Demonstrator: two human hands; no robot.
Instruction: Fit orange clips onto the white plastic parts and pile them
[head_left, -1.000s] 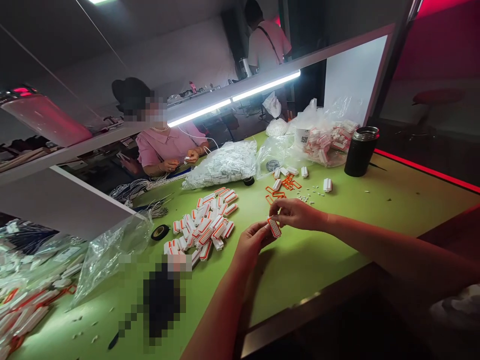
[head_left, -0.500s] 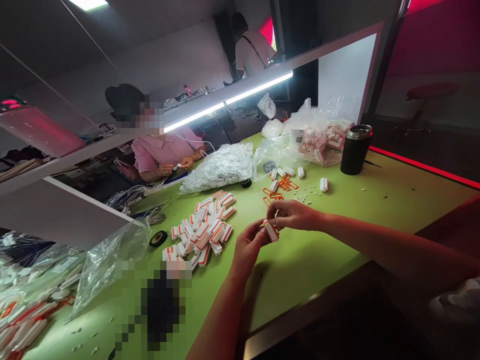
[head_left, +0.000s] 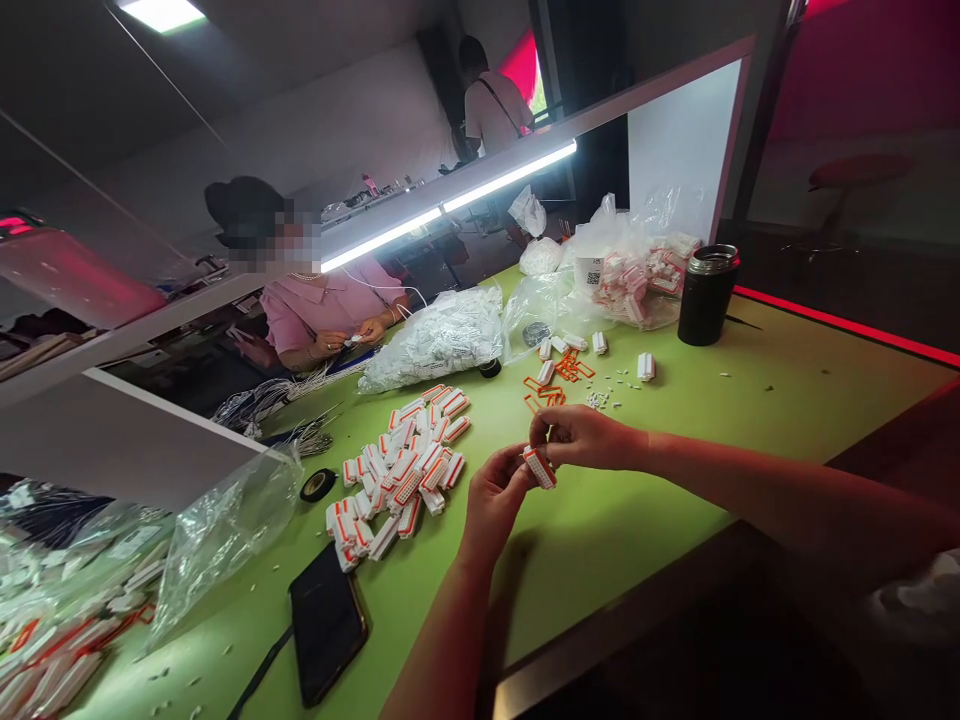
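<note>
A white connector housing (head_left: 539,468) with an orange seal and rows of small holes is held above the green table, tilted. My left hand (head_left: 496,497) grips its left side and lower part between thumb and fingers. My right hand (head_left: 583,437) is closed at its upper end, fingertips bent over it; whether a small part is also pinched there I cannot tell. Just beyond the hands lie loose orange seals (head_left: 551,393), tiny white plugs (head_left: 598,399) and several bare white housings (head_left: 546,372). Left of my left hand is a pile of white housings with orange seals (head_left: 405,470).
A black phone (head_left: 327,622) lies front left, with a roll of black tape (head_left: 318,485) behind it. Bags of white parts (head_left: 439,335) and orange-white parts (head_left: 626,285) stand at the back. A black flask (head_left: 708,297) stands at right. A co-worker (head_left: 330,310) sits across.
The view has shifted slightly. Both hands stay at the connector housing, which has turned a little, and my right fingers have shifted slightly at its upper end.
</note>
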